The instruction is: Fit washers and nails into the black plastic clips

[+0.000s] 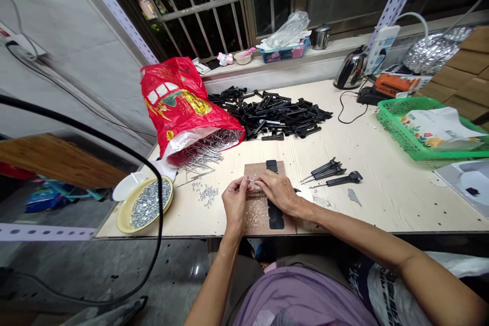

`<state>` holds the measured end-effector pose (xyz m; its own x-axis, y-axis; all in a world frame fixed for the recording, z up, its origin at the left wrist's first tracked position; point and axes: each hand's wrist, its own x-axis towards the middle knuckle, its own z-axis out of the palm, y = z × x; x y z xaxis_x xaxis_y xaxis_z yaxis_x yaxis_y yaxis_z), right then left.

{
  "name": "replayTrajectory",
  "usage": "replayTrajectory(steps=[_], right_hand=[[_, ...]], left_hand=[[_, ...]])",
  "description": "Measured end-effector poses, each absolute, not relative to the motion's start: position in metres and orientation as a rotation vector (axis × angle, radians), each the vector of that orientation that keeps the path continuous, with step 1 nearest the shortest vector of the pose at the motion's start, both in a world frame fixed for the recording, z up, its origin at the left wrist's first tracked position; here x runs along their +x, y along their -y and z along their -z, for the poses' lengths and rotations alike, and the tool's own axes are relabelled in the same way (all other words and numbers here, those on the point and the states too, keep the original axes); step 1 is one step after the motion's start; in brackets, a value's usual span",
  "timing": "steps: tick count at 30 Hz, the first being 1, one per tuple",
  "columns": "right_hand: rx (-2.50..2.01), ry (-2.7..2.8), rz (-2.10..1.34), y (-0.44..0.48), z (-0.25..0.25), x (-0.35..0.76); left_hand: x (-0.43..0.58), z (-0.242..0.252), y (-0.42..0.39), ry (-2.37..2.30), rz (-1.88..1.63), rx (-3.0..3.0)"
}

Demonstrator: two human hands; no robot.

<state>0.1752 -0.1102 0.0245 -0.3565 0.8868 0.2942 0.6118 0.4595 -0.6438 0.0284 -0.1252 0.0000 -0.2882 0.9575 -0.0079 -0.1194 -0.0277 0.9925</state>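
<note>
Over a brown board (254,219) at the front of the table, my left hand (235,199) is closed in a pinch on a thin metal rod (251,180). My right hand (278,192) grips the rod's other side, its fingers bent around it. A dark curved tip pokes out beside the right palm; what it belongs to is hidden. Black pads (276,218) line the board's right part. Several black handles with metal rods (332,178) lie right of my hands. Small metal pieces (208,193) are scattered to the left.
A red bag (183,107) spills metal rods (204,153) onto the table. Behind the board is a heap of black plastic parts (275,112). A yellow bowl (168,202) of small metal pieces stands left, a green basket (405,150) right. A black cable (155,244) loops at left.
</note>
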Motion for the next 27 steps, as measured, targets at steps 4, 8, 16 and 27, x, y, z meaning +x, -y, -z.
replayTrajectory(steps=[4,8,16,27], right_hand=[[-1.133,1.812,-1.225,0.099,-0.016,0.173],[-1.113,1.630,-1.604,0.091,-0.018,0.174],[-1.166,2.224,-0.563,0.077,-0.017,0.233],[-1.093,2.524,-0.225,0.049,-0.003,0.262]], left_hand=[[0.031,-0.005,0.124,-1.428,-1.482,1.061],[0.036,-0.006,0.124,-1.490,-1.492,1.065],[0.048,-0.003,0.123,-1.192,-1.386,0.813],[0.047,0.009,0.122,-1.486,-1.326,1.058]])
